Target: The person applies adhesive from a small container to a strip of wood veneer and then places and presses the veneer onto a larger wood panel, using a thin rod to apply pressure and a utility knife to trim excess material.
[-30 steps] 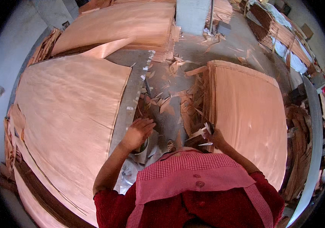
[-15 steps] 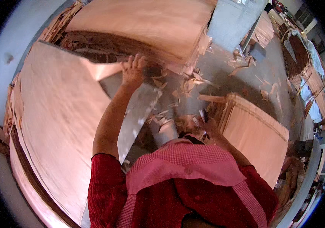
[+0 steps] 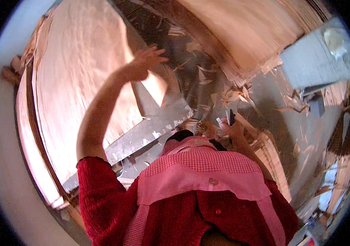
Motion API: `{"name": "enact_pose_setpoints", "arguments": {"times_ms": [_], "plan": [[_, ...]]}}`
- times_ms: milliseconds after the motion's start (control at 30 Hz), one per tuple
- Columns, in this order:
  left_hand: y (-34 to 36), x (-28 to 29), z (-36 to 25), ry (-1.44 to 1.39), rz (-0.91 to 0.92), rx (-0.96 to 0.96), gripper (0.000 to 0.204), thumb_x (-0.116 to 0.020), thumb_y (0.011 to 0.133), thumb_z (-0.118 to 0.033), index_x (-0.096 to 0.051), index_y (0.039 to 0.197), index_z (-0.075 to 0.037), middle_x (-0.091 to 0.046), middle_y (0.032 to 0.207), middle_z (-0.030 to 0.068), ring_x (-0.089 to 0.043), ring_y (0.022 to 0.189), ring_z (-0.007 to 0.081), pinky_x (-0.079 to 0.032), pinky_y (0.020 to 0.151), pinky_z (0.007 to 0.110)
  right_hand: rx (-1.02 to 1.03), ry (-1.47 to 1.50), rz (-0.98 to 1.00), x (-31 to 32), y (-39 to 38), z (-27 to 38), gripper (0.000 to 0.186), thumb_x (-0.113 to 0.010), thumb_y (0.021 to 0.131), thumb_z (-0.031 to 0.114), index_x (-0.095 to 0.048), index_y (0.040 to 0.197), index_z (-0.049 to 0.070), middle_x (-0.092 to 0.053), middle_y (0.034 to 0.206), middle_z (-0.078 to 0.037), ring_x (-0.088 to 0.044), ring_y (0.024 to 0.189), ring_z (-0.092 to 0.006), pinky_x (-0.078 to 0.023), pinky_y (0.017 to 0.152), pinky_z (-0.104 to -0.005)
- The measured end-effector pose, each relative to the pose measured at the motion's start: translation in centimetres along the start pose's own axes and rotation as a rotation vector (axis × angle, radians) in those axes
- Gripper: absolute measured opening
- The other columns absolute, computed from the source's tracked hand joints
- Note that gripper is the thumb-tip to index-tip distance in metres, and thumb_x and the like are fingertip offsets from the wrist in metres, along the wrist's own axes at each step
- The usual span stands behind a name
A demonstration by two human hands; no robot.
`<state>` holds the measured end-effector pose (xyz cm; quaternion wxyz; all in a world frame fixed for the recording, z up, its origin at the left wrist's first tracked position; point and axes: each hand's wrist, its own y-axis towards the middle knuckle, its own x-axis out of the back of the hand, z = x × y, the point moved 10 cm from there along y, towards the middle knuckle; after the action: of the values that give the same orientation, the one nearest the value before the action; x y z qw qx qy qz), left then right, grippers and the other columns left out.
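My left hand (image 3: pixel 145 64) is raised over the inner edge of a broad, pale wood veneer sheet (image 3: pixel 85 69), fingers spread and holding nothing. Just below it a narrow piece of veneer (image 3: pixel 156 88) sticks out over the grey metal table (image 3: pixel 142 137). Whether the hand touches that piece, I cannot tell. Close in front of my body, my right hand (image 3: pixel 233 129) is closed round a small tool (image 3: pixel 231 117) with a black part and a pale part. My fingers hide most of it, and its exact kind does not show.
A tall stack of veneer sheets (image 3: pixel 248 37) stands at the far right, a grey board (image 3: pixel 320 57) beside it. A lower veneer stack (image 3: pixel 271 160) is by my right forearm. Torn veneer scraps (image 3: pixel 240 96) litter the floor. Wrapped wood bundles (image 3: pixel 335 176) lie at the right.
The view has turned left, so the stacks appear shifted right. My left hand has come off the narrow veneer piece it was on, its fingers now spread. My right hand keeps the small tool.
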<state>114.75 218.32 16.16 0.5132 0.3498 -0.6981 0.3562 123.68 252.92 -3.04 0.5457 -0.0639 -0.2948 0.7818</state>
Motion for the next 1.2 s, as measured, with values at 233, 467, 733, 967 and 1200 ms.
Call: {"name": "enact_pose_setpoints", "arguments": {"times_ms": [233, 467, 733, 967, 1200], "plan": [[-9.4, -10.0, -0.4, 0.141, -0.099, 0.536, 0.056, -0.059, 0.076, -0.029, -0.039, 0.127, -0.018, -0.030, 0.137, 0.0040, -0.020, 0.128, 0.0337, -0.015, 0.102, 0.054, 0.026, -0.117, 0.034, -1.7, 2.4, 4.4, 0.026, -0.061, 0.073, 0.010, -0.059, 0.097, 0.001, -0.061, 0.079, -0.006, -0.057, 0.064, -0.0142, -0.044, 0.048, -0.0265], [-15.4, -13.8, -3.3, -0.157, -0.397, 0.798, 0.062, -0.054, 0.079, -0.042, -0.035, 0.129, -0.010, -0.027, 0.138, 0.0101, -0.019, 0.129, 0.0333, -0.010, 0.102, 0.054, 0.148, -0.308, 0.107, -6.7, 5.0, 10.7, 0.021, -0.062, 0.074, 0.014, -0.062, 0.094, 0.006, -0.060, 0.071, -0.003, -0.052, 0.051, -0.0098, -0.042, 0.043, -0.0245], [-16.0, -11.3, 0.1, -0.075, -0.651, 1.182, 0.052, -0.058, 0.075, -0.041, -0.051, 0.110, -0.003, -0.042, 0.125, 0.0099, -0.036, 0.116, 0.0268, -0.028, 0.091, 0.047, 0.172, -0.162, 0.326, -14.9, 4.3, 15.6, 0.024, -0.061, 0.075, 0.010, -0.059, 0.097, 0.004, -0.059, 0.074, -0.003, -0.047, 0.049, -0.0062, -0.039, 0.042, -0.0199], [-15.0, -14.2, 3.4, -0.998, -0.857, 1.140, 0.017, -0.057, 0.074, -0.011, -0.054, 0.089, -0.004, -0.054, 0.080, 0.0106, -0.053, 0.073, 0.0271, -0.043, 0.065, 0.043, 0.232, -0.095, 0.222, -14.6, 4.0, 17.3, 0.018, -0.062, 0.074, 0.010, -0.061, 0.091, 0.004, -0.060, 0.072, -0.001, -0.045, 0.046, -0.0062, -0.038, 0.041, -0.0207], [-11.2, -18.9, 1.1, -2.466, -0.879, 0.933, 0.029, -0.047, 0.082, -0.017, -0.052, 0.098, 0.006, -0.060, 0.092, 0.0126, -0.058, 0.080, 0.0246, -0.047, 0.070, 0.040, 0.194, -0.144, 0.283, -12.5, 6.1, 17.0, 0.023, -0.062, 0.075, 0.010, -0.058, 0.097, 0.002, -0.060, 0.078, -0.003, -0.051, 0.054, -0.0068, -0.040, 0.047, -0.0199]]}}
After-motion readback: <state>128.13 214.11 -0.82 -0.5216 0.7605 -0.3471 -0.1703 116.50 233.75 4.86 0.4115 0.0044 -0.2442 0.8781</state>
